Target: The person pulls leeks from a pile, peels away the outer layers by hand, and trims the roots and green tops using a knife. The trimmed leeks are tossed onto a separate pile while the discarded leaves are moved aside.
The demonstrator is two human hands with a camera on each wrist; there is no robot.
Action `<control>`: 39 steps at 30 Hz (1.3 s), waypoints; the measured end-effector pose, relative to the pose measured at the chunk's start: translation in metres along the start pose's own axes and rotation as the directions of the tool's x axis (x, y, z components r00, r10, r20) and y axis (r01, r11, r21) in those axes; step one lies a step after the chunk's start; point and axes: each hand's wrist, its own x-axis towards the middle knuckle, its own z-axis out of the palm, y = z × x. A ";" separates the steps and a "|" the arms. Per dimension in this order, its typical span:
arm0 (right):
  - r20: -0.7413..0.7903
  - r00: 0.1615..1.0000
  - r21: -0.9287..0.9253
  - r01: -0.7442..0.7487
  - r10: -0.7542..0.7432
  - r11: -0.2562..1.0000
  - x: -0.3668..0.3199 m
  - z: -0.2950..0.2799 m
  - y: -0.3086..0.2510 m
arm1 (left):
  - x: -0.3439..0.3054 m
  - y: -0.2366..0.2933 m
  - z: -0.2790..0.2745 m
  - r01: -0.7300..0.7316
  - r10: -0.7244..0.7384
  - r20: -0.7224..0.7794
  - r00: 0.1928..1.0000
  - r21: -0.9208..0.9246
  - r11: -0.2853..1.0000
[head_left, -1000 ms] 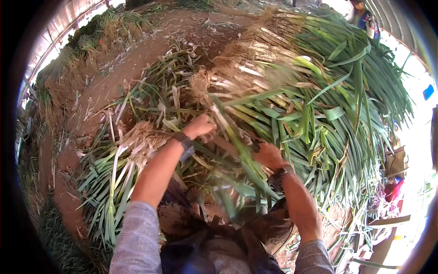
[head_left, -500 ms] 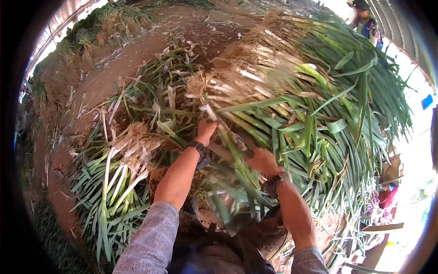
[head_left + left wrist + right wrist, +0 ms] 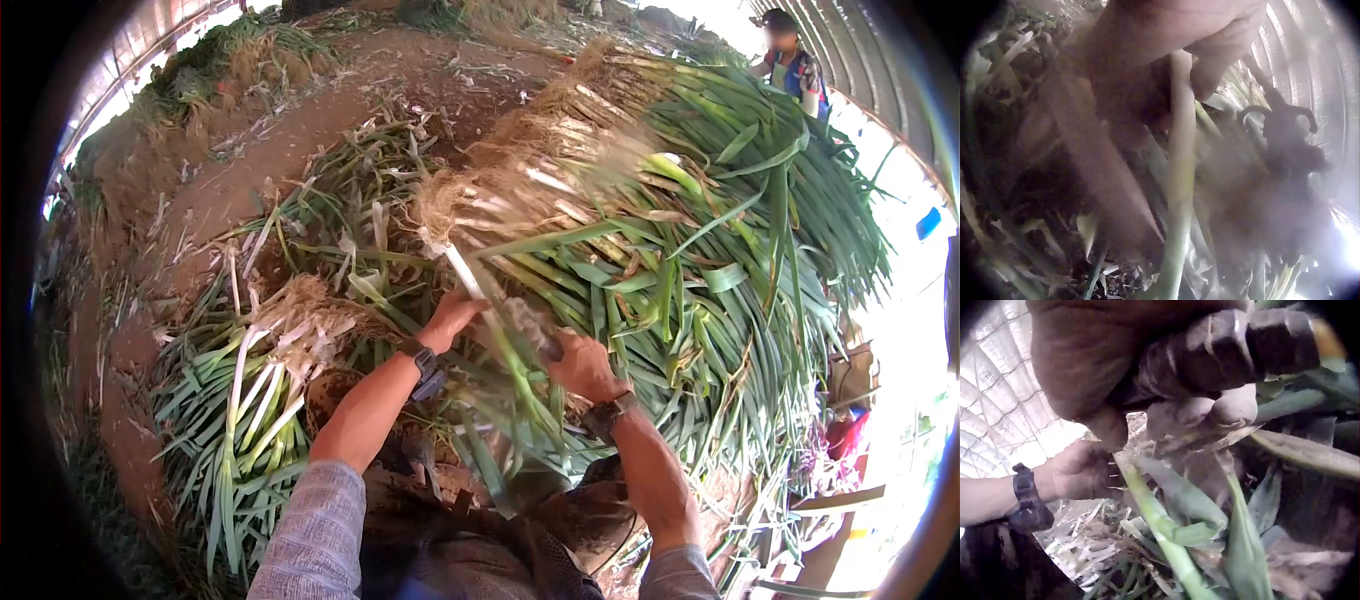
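My left hand [image 3: 455, 316] grips a leek [image 3: 462, 270] around its pale stalk, roots pointing away and green leaves hanging toward my lap. In the left wrist view the leek [image 3: 1182, 156] runs down from under the fingers. My right hand [image 3: 583, 366], just right of the stalk, holds a tool by a dark tape-wrapped handle [image 3: 1229, 347]; its far end is hidden in the right wrist view. The right thumb tip lies against the leek [image 3: 1160, 522] there, with loose leaf pieces around it.
A large heap of untrimmed leeks [image 3: 740, 210] spreads ahead and right, roots inward. At left lies a bundle of leeks [image 3: 255, 400] with stripped stalks. Peeled leaf scraps [image 3: 370, 200] lie between them on brown soil [image 3: 240, 190]. Another person [image 3: 790, 65] stands at the far right.
Both hands have moved slightly down along the leek. More bare white stalk shows above my left hand. The person at the back has come further into view.
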 end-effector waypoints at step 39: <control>0.221 0.958 -0.213 -0.133 0.180 0.968 -0.063 0.017 0.029 | 0.057 0.046 -0.050 -0.288 0.219 -0.509 0.833 -0.059 0.956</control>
